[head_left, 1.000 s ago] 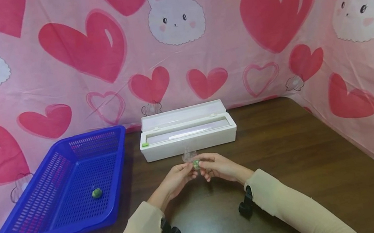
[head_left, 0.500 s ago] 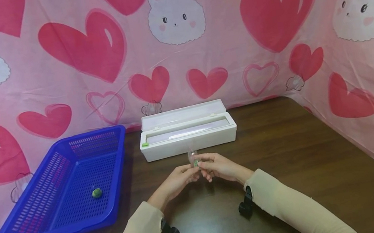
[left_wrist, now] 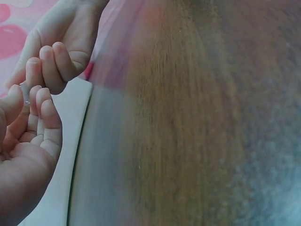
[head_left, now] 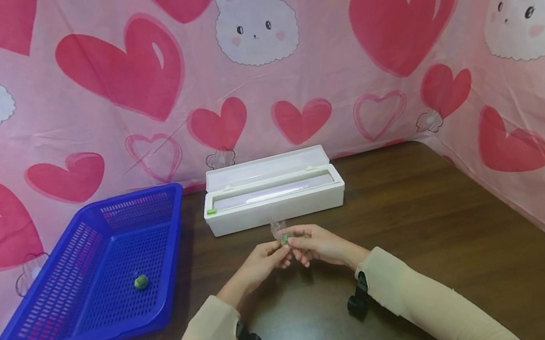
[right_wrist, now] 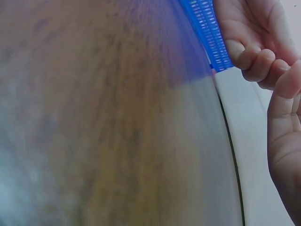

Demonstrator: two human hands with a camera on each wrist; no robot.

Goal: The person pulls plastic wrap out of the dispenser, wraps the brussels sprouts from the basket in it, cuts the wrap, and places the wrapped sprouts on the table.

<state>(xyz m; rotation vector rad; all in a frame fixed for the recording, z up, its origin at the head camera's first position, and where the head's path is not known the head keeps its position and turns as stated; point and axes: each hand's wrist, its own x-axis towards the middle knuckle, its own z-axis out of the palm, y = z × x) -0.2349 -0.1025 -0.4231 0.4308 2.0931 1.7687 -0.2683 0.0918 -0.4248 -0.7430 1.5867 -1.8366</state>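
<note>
Between my two hands, just in front of the white box, is a small green ball like a Brussels sprout (head_left: 285, 240), with crumpled clear cling film (head_left: 278, 228) sticking up from it. Thumb and fingers of my left hand (head_left: 261, 263) pinch it from the left. My right hand (head_left: 322, 245) pinches it and the film from the other side. In the left wrist view the fingertips of the left hand (left_wrist: 30, 160) and right hand (left_wrist: 70, 44) meet, with only a glint of film showing. The right wrist view hides the ball behind the fingers.
A white cling film dispenser (head_left: 278, 211) with its lid (head_left: 267, 169) raised and a green slider (head_left: 211, 211) stands behind my hands. A blue basket (head_left: 173, 255) at the left holds another green ball (head_left: 141, 282). Pink patterned cloth (head_left: 250, 91) hangs behind the brown table (head_left: 417, 219).
The film's loose end above the green ball has narrowed and shifted slightly, and my left fingers have changed their hold a little. The arms, dispenser and basket stay in place.
</note>
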